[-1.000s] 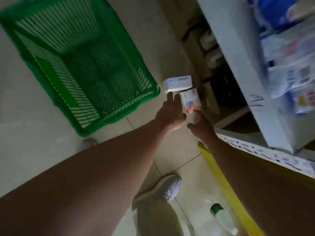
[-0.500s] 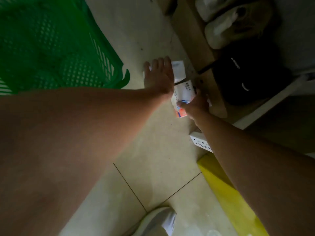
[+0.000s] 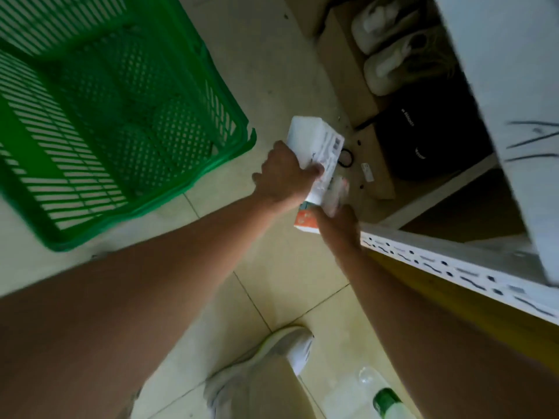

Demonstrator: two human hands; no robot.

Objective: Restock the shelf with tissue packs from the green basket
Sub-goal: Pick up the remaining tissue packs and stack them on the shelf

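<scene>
A: Head view first. What fills the upper left of the frame?

B: One green basket [image 3: 115,122], hard plastic, slatted walls and a perforated lattice floor. It stands on the tiled floor [image 3: 272,71], and I see no packs inside it.

A: And the tissue packs?

B: Two, at centre frame, both low over the floor in front of the bottom of the shelf [image 3: 453,267]. The left hand [image 3: 282,173] has its fingers closed round a white tissue pack [image 3: 314,146], a soft rectangular block in glossy film with small printed lines and what looks like a barcode, too blurred to read. The right hand [image 3: 338,222] grips a second tissue pack [image 3: 305,219], white with orange and teal print; its fingers are wrapped on it, though motion blur hides how exactly. The two packs touch or overlap.

A: The shelf itself?

B: White metal, with a perforated upright running along the lower right and a yellow base strip under it. At the upper right, beneath the bottom board, sit two pale shoes [image 3: 390,46] on a brown cardboard box [image 3: 348,74], and a black bag [image 3: 423,137] with small white lettering I can't read.

A: Anything by the feet?

B: One light sneaker [image 3: 287,349] at bottom centre, and one clear plastic bottle [image 3: 384,397] with a green band at bottom right.
</scene>
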